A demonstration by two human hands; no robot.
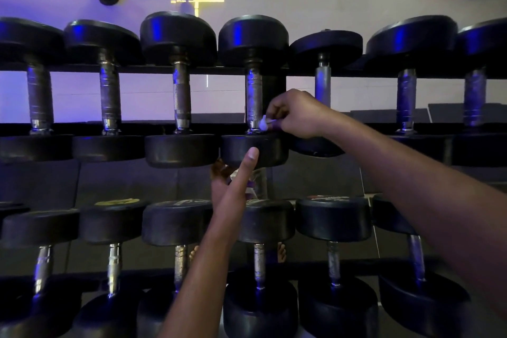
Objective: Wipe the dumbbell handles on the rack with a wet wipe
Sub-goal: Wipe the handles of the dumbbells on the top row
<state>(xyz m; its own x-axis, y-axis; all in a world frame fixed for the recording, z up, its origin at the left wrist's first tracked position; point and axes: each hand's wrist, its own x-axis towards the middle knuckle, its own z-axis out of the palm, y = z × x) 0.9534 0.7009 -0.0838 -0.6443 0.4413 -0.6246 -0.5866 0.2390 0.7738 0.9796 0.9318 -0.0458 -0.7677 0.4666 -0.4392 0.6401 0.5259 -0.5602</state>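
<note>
Because it is thin and limp, the wet wipe [264,121] should bunch easily — best pinched in a wad, as the right hand [297,114] does, pressing it low against the handle [253,99] of the fourth dumbbell on the upper rack [153,70]. That knurled steel is rigid. Thumb straight, the left hand [231,182] holds a packet [253,182] below the near weight — its fingers and most of the packet are hidden.

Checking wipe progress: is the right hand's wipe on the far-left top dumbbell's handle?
No, the right hand pinches the wet wipe against the handle of the fourth dumbbell from the left.
</note>
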